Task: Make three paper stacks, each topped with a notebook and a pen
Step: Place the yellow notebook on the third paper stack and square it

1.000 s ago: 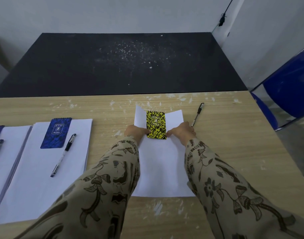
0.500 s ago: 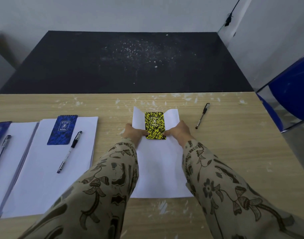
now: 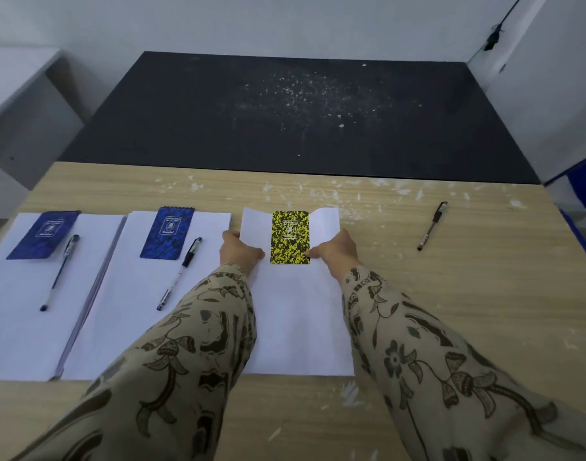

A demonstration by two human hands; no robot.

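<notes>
Yellow notebook (image 3: pixel 290 237) | lies flat at the far end of the third paper stack (image 3: pixel 298 314), long axis running away from me, label upright | my left hand (image 3: pixel 240 249) and right hand (image 3: pixel 334 249) pinch the stack's edges either side to square it | spare pen (image 3: pixel 432 225) waits right on the surface (image 3: pixel 451 294), tip toward me.

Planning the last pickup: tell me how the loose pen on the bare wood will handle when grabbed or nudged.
The pen is slim and probably light, so a pinch should lift it. Its round barrel on the table may roll if nudged sideways, though the cap's clip would likely stop it. The grip section looks rubbery, likely the less slippery place to hold.
</notes>
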